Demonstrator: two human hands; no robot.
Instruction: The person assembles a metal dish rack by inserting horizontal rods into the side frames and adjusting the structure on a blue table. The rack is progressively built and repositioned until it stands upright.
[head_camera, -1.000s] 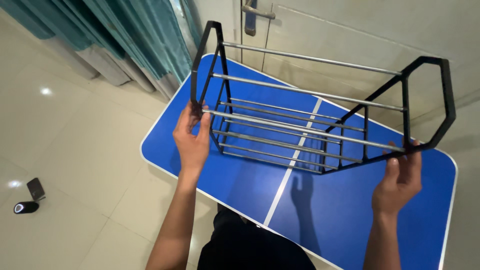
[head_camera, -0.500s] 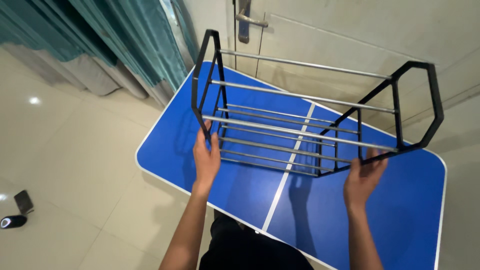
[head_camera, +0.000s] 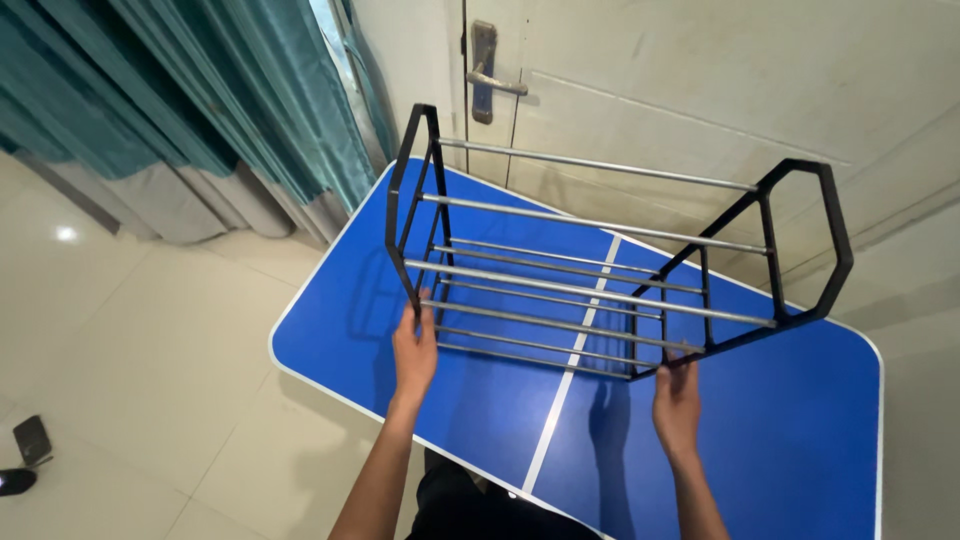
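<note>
Metal rack (head_camera: 600, 265): 2 black angular end frames joined by silver rods in 2 tiers, sitting over the blue folding table (head_camera: 800, 440). Can't tell if its lower edge rests on the top or is held just clear. The rack runs across the table's white centre line (head_camera: 570, 375), its left end toward the table's left edge.

Left hand (head_camera: 414, 352) is closed around the bottom corner of the left end frame (head_camera: 412, 220), fingers wrapped on the black bar, thumb side up. Right hand (head_camera: 677, 400) grips the bottom corner of the right end frame (head_camera: 790, 250), fingers curled up onto the bar from below. Both arms reach forward from the near edge of the table.

Surroundings: cream door (head_camera: 700, 90) with a metal lever handle (head_camera: 487, 75) directly behind the table, and teal curtains (head_camera: 200, 110) over grey ones at upper left. Pale glossy floor tiles (head_camera: 130, 330) lie left of the table. 2 small dark objects (head_camera: 25, 455) on the floor at the far lower left, too small to identify.
</note>
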